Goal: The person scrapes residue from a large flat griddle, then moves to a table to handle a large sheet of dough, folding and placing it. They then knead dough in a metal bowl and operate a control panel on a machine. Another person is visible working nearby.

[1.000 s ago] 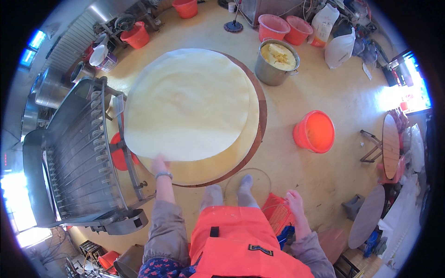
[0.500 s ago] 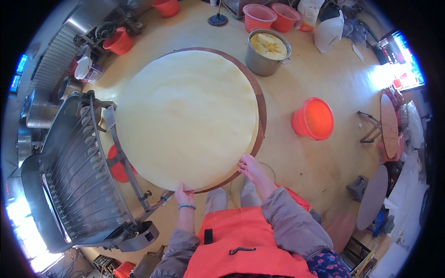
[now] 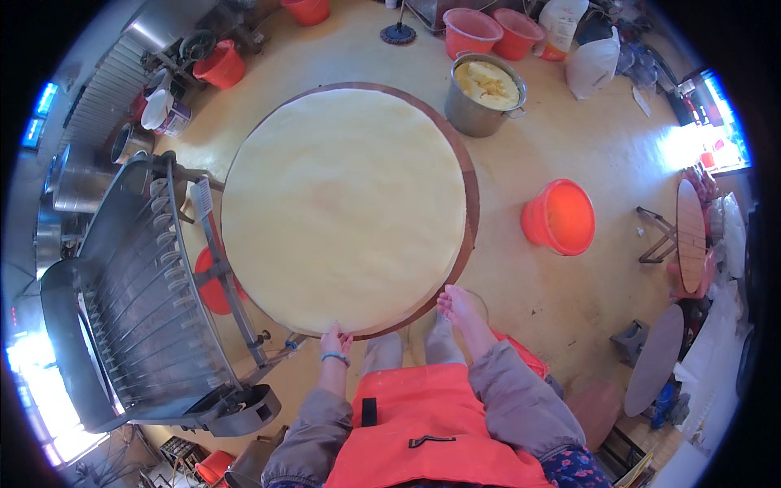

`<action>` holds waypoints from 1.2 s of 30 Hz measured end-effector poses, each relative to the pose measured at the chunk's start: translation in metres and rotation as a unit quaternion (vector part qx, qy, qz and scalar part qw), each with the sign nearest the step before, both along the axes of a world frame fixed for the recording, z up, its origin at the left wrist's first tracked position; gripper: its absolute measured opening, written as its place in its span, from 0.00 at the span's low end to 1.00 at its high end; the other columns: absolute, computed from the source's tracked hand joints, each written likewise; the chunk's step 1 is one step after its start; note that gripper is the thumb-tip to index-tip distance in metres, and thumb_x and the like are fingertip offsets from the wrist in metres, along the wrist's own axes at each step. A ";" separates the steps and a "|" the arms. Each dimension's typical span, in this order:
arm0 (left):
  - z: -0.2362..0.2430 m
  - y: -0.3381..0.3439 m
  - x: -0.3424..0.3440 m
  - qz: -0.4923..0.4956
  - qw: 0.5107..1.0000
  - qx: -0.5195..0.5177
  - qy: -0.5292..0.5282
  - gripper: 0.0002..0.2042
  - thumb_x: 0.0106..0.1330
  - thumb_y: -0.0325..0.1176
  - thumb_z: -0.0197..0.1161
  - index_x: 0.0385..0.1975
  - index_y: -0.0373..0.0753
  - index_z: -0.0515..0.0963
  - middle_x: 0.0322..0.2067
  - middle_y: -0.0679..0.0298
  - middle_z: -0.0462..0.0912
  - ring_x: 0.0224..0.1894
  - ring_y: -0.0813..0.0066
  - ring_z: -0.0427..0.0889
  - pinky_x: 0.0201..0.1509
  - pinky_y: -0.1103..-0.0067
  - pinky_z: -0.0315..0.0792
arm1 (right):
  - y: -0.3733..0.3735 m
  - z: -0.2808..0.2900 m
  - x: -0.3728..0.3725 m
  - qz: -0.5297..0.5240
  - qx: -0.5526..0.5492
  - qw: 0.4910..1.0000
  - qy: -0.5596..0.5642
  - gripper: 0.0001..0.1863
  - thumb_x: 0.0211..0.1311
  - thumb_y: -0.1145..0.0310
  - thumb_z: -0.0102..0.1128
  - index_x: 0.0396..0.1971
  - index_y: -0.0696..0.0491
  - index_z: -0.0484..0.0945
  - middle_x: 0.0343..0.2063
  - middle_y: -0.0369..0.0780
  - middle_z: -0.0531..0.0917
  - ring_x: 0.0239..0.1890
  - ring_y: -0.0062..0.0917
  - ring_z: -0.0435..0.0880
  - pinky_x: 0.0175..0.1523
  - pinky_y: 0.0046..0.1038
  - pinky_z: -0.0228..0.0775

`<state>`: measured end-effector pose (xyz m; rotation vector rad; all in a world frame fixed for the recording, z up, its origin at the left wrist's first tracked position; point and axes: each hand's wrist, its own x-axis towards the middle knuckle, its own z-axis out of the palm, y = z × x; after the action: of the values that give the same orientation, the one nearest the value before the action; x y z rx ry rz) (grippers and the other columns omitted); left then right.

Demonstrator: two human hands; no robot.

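A large, round, pale sheet (image 3: 342, 195) lies spread on a round wooden board (image 3: 460, 163), whose brown rim shows mostly along the right side. My left hand (image 3: 333, 342) is closed on the sheet's near edge. My right hand (image 3: 455, 305) is at the lower-right edge, its fingertips pinched there on the sheet. Any layers beneath the top sheet are mostly hidden.
A metal machine with rods (image 3: 146, 301) stands close at left. A red bucket (image 3: 558, 218) sits at right, a steel pot (image 3: 480, 114) of pale food behind it. Buckets (image 3: 472, 32) and white sacks (image 3: 592, 65) line the back. Folded round tables (image 3: 689, 236) lean at right.
The upper sheet, earlier off-centre over a yellower layer, now covers nearly the whole board. My right hand has come up from low right to its edge, and my left hand has shifted rightward.
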<state>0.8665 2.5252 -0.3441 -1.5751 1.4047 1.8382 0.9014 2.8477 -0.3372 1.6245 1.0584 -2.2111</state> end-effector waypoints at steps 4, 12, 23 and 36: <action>0.020 0.029 -0.008 -0.311 0.835 -0.454 0.002 0.20 0.56 0.35 0.61 0.47 0.34 0.67 0.42 0.53 0.73 0.44 0.57 0.74 0.50 0.67 0.70 | 0.039 0.008 0.058 0.067 -0.047 0.996 0.043 0.08 0.63 0.61 0.52 0.34 0.50 0.71 0.26 0.37 0.76 0.28 0.25 0.77 0.32 0.29 0.73; 0.004 0.102 -0.006 -0.676 0.560 -0.469 0.093 0.27 0.56 0.38 0.59 0.55 0.35 0.63 0.54 0.45 0.66 0.61 0.51 0.62 0.63 0.64 0.58 | 0.145 0.050 0.222 0.038 0.049 0.997 -0.043 0.10 0.62 0.62 0.54 0.38 0.51 0.72 0.27 0.35 0.76 0.28 0.22 0.78 0.33 0.26 0.74; 0.012 0.198 -0.067 -0.646 0.591 -0.470 0.112 0.20 0.55 0.34 0.59 0.47 0.36 0.68 0.48 0.51 0.72 0.50 0.52 0.74 0.54 0.69 0.69 | 0.274 0.064 0.327 -0.191 0.029 0.978 -0.083 0.05 0.60 0.65 0.52 0.29 0.50 0.71 0.18 0.36 0.76 0.23 0.26 0.78 0.29 0.29 0.73; -0.051 0.282 -0.146 -0.579 0.693 -0.425 -0.065 0.17 0.58 0.34 0.58 0.46 0.35 0.70 0.49 0.47 0.73 0.51 0.51 0.74 0.53 0.65 0.69 | 0.460 0.112 0.105 -0.098 0.087 0.989 -0.068 0.07 0.60 0.65 0.53 0.36 0.50 0.70 0.26 0.37 0.74 0.27 0.25 0.76 0.31 0.26 0.72</action>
<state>0.7201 2.8069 -0.3952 -0.5668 2.4752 0.2760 1.0062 3.3073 -0.2249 2.0015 1.1265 -2.1365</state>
